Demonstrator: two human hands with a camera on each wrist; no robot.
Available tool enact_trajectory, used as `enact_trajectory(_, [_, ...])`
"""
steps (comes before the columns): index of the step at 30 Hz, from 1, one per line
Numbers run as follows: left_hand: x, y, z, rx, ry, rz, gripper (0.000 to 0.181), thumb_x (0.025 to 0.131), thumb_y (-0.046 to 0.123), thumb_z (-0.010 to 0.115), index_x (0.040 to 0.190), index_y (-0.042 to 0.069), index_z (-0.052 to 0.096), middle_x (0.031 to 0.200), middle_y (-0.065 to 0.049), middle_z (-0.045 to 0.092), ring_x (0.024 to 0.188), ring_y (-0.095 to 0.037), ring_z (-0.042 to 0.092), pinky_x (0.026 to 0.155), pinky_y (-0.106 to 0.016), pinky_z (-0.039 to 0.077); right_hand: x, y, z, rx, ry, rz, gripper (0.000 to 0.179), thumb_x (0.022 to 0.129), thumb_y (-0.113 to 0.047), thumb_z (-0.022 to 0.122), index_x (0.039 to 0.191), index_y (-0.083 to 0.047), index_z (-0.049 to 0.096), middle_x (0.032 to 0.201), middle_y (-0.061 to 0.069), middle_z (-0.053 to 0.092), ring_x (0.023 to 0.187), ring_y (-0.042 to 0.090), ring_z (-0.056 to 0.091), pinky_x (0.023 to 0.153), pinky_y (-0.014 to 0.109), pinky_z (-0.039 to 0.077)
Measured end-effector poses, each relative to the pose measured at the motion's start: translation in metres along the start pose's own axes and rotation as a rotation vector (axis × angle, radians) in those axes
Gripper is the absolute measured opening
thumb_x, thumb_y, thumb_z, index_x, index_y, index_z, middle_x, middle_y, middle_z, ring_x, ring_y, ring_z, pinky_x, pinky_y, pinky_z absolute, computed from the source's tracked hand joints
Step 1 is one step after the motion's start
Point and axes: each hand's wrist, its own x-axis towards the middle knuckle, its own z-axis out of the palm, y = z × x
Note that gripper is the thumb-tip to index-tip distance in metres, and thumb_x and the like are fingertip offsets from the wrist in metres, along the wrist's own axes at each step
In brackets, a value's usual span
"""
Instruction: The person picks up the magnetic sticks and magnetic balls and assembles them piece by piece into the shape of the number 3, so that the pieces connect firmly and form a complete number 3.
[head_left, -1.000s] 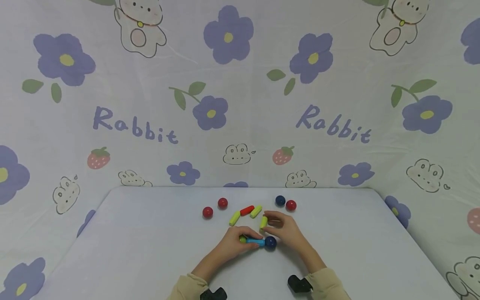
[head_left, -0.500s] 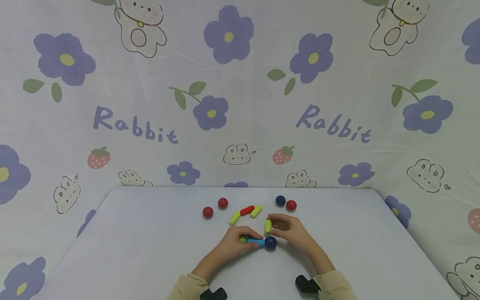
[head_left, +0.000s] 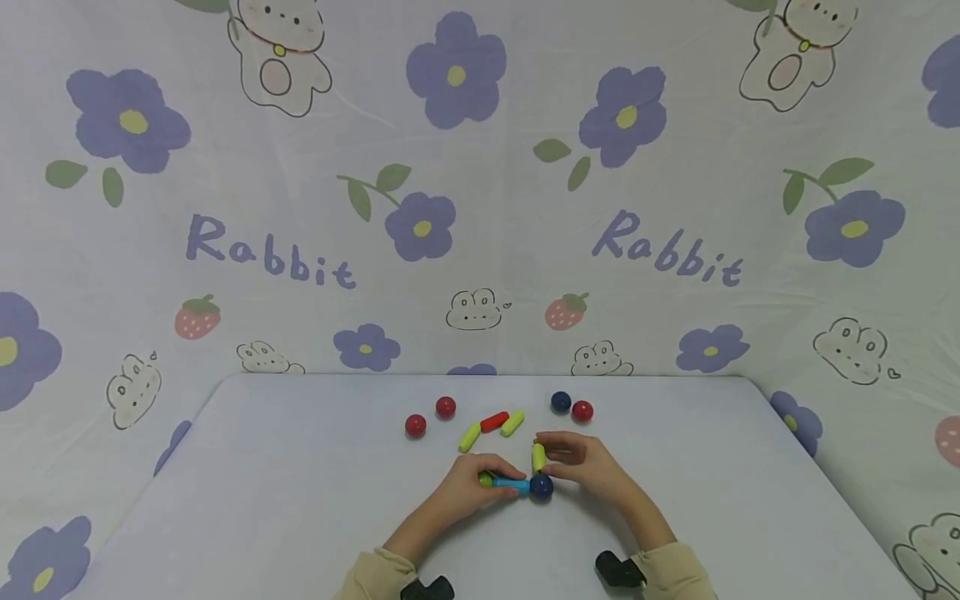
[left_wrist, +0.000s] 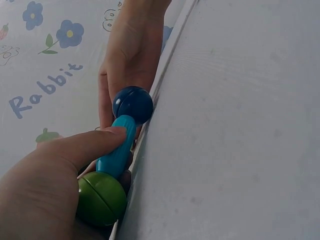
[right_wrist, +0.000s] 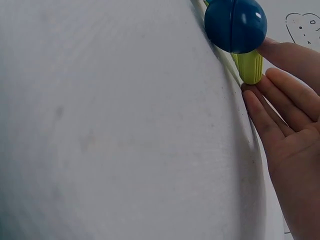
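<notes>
My left hand (head_left: 463, 487) pinches a light blue rod (left_wrist: 118, 150) between thumb and fingers. A green ball (left_wrist: 102, 199) sits on the rod's near end and a dark blue ball (head_left: 541, 487) on the other end. My right hand (head_left: 591, 465) holds a yellow-green rod (head_left: 538, 457) by thumb and fingertips. That rod's lower end is right at the back of the dark blue ball; whether they touch, I cannot tell. In the right wrist view, the ball partly hides the yellow-green rod.
Behind the hands on the white table (head_left: 262, 483) lie two yellow-green rods (head_left: 469, 437) with a red rod (head_left: 494, 422) between them. Two red balls (head_left: 416, 425) are at the back left. Another dark blue ball (head_left: 560, 402) and a red ball (head_left: 582, 411) stand at the back right.
My right hand has moved slightly right and nearer to me, bringing the yellow-green rod to the dark blue ball. The left hand has kept its place.
</notes>
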Motion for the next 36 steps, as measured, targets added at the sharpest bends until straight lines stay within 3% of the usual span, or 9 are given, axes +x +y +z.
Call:
enact_trajectory(23, [0.0012,-0.0074,0.0019,-0.010,0.012,0.033,0.020,0.085,0.022,0.076,0.105,0.025,0.075,0.104,0.008,0.074,0.102,-0.003,0.064,0.097,-0.021,0.048,-0.0016,0.0084,0.0023,0.082,0.020,0.054,0.051,0.091,-0.019,0.069,0.137,-0.004,0.053,0.140,0.015,0.057,0.131,0.035,0.053,0.108,0.036,0.046])
enact_trajectory(32, [0.0006,-0.0048,0.0022,-0.020,0.010,0.003,0.020,0.085,0.020,0.075,0.105,0.024,0.075,0.104,0.007,0.074,0.101,-0.003,0.064,0.095,-0.020,0.048,-0.0046,0.0073,0.0018,0.103,0.072,0.066,0.046,0.093,-0.022,0.065,0.136,-0.007,0.055,0.137,0.012,0.060,0.130,0.032,0.055,0.098,0.013,0.047])
enact_trajectory(36, [-0.0006,-0.0006,0.0030,-0.010,0.021,-0.017,0.021,0.086,0.016,0.075,0.106,0.021,0.075,0.104,0.004,0.074,0.099,-0.004,0.063,0.094,-0.019,0.048,-0.0060,0.0063,0.0019,0.119,0.089,0.055,0.045,0.093,-0.024,0.066,0.134,-0.009,0.057,0.136,0.011,0.061,0.130,0.032,0.054,0.097,0.010,0.045])
